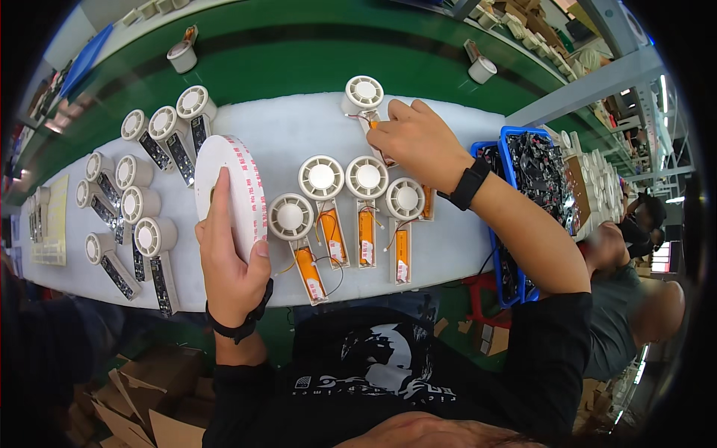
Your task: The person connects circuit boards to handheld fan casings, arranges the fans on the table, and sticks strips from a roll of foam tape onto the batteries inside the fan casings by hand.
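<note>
My left hand (230, 272) is closed round a large roll of white tape (245, 198) with red print, held upright above the table with its flat side to the left. My right hand (420, 142) reaches to a white handheld fan (364, 91) at the far middle; its curled fingers are on the open handle, where an orange battery partly shows. What the fingertips pinch is hidden. Between my hands lie several more fans with orange batteries and loose wires, such as one fan (323, 176) with its handle pointing toward me.
On the left of the white tabletop (261, 119) lie several fans with dark circuit boards (155, 237). Blue bins (502, 153) of black parts stand at the right edge. Beyond is a green surface (299, 67). Cardboard boxes (160, 373) sit below; people are to the right.
</note>
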A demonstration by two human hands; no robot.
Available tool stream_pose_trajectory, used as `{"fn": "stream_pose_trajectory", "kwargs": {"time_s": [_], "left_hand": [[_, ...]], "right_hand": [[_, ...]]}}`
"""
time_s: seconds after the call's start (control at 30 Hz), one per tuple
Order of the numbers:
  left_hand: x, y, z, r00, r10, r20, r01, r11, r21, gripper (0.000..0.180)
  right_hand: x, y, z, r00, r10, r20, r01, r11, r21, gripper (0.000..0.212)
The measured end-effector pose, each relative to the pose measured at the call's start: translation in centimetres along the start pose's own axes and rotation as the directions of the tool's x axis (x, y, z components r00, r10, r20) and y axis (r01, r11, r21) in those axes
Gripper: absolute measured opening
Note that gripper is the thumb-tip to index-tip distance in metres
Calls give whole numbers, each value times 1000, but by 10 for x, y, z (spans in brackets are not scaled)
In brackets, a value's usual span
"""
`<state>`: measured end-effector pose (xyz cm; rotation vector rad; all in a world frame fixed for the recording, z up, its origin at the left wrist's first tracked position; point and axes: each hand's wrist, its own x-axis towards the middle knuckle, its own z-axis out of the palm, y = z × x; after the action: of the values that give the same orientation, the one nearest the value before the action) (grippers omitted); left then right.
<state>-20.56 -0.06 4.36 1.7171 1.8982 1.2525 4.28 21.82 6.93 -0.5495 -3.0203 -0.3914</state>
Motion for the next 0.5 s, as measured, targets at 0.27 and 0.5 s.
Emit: {"fn": "stream_pose_trajectory", "kwargs": {"time_s": [0.27,0.5], "left_hand": [[-4,1,-3,1000,23,-17,-23,1000,21,81],[-9,1,-4,999,15,-43,-14,1000,26,82]], "right_hand": [[-10,5,2,998,40,-42,-42,997,-57,8],[-15,-5,-2,999,40,-33,-45,989,-139,8]]}}
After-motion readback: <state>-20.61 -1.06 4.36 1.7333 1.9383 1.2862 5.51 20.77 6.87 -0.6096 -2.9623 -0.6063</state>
